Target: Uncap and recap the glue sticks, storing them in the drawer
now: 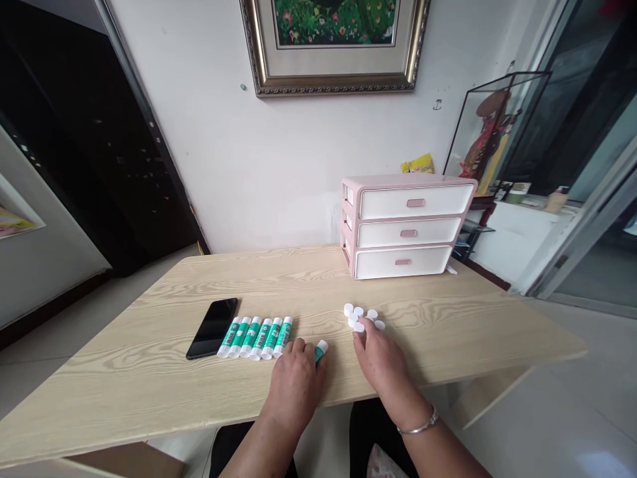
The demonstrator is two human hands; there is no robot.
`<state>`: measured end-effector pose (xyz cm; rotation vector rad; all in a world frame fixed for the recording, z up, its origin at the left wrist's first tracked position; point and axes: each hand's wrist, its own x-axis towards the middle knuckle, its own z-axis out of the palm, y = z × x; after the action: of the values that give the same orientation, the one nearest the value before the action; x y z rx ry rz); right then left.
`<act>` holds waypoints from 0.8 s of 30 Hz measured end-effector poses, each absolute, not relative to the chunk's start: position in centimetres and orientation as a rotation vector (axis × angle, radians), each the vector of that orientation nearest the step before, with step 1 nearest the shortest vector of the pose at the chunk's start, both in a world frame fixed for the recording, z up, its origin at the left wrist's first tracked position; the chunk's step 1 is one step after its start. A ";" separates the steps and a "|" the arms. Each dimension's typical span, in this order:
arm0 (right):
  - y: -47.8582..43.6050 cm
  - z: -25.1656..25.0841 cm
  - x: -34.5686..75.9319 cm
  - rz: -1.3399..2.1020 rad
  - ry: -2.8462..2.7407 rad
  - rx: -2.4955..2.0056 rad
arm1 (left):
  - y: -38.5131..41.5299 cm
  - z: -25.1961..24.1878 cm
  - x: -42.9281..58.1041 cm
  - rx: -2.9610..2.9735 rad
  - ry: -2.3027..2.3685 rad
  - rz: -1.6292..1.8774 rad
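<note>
My left hand (297, 377) is closed around a green-and-white glue stick (321, 349), whose white end pokes out past the thumb, pointing up and right. Left of that hand, several similar glue sticks (256, 338) lie side by side in a row, all pointing away from me. A small cluster of white caps (353, 318) sits right of centre on the table. Among them is my right hand (382, 357), its thumb and index finger pinched at a white cap (359, 327) on the near side of the cluster. The fingers partly cover the caps behind.
A black phone (213, 328) lies left of the row on the wooden table (149, 372). At the back right stands a pink-and-white drawer unit (408, 229) by the wall. A framed picture (336, 85) hangs above, and a glass case (490, 133) stands beyond the table.
</note>
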<state>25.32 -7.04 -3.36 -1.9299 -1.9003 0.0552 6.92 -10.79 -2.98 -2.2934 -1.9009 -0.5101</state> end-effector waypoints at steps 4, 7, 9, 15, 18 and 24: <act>-7.4 -3.3 25.2 0.042 -1.901 -1.920 | -10.4 -3.6 6.1 -2.359 -1.843 -0.750; -7.4 -3.5 25.2 0.030 -1.907 -1.905 | -10.0 -4.0 5.2 -2.458 -1.791 -1.077; -7.4 -3.8 25.3 0.024 -1.908 -1.883 | -9.9 -3.9 4.8 -2.541 -1.779 -1.278; -7.2 -4.3 25.7 0.221 -1.866 -1.655 | -10.0 -3.0 4.5 -2.786 -1.794 -1.753; -7.4 -4.3 25.2 0.487 -1.694 -1.363 | -10.1 -2.7 4.5 -2.873 -1.810 -1.827; -8.2 -3.7 23.4 0.739 -1.442 -0.942 | -10.2 -2.5 4.5 -2.937 -1.763 -1.811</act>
<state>23.39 -8.18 -3.72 -0.9419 -1.4421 0.7390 4.47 -10.22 -2.55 -2.9373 -1.7632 -1.8114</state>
